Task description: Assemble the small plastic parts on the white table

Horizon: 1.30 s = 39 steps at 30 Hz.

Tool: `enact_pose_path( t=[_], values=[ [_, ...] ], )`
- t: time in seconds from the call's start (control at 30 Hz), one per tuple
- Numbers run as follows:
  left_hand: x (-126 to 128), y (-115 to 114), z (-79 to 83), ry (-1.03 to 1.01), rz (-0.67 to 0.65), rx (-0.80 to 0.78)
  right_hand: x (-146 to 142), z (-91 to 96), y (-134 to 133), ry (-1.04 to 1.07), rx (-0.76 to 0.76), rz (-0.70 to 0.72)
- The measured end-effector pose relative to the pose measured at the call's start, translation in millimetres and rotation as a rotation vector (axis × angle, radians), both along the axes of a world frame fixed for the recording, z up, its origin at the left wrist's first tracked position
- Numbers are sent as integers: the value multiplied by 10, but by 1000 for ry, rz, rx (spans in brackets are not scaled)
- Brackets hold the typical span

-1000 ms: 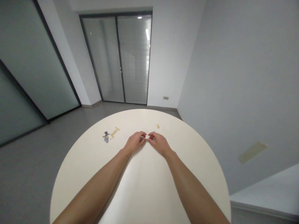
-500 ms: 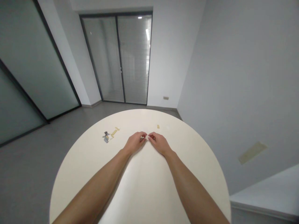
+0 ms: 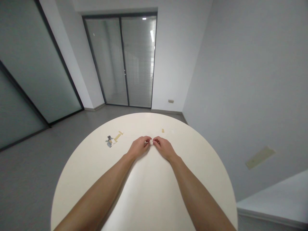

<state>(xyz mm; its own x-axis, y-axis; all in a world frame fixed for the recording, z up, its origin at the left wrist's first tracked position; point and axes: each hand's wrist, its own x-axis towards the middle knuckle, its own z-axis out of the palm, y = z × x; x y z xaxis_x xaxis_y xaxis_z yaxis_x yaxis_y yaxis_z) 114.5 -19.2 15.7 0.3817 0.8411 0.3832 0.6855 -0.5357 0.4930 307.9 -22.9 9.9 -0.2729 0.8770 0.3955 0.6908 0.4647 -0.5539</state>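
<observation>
Soft, even indoor light is filling the room, with a ceiling lamp [image 3: 152,36] glaring in the glass door [image 3: 138,64] at twelve o'clock. A pale sheen is spreading across the round table [image 3: 144,199], and the walls are bowing toward the picture's edges.

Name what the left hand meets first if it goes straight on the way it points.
The left hand meets the small white piece at its fingertips first, apparently touching them; the right hand lies just beyond, though depth is unclear.

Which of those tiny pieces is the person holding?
The small white piece, held where the left hand and right hand meet; the tan chip, yellow strip and grey-blue cluster all lie apart on the table.
</observation>
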Motion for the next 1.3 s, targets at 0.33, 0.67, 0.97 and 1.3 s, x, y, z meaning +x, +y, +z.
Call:
enact_pose_path(
  t=[0.33,0.67,0.97,1.3],
  values=[
    [-4,20,-25,-22,-21,68,4,26,-16,-5,-1,43],
    [-9,53,-78,-44,17,56,1,49,-22,-17,11,57],
    [-3,27,-42,-22,14,37,4,31,-22,-6,1,42],
    [-2,23,-37,-36,9,57,0,33,-25,5,13,39]
  ],
)
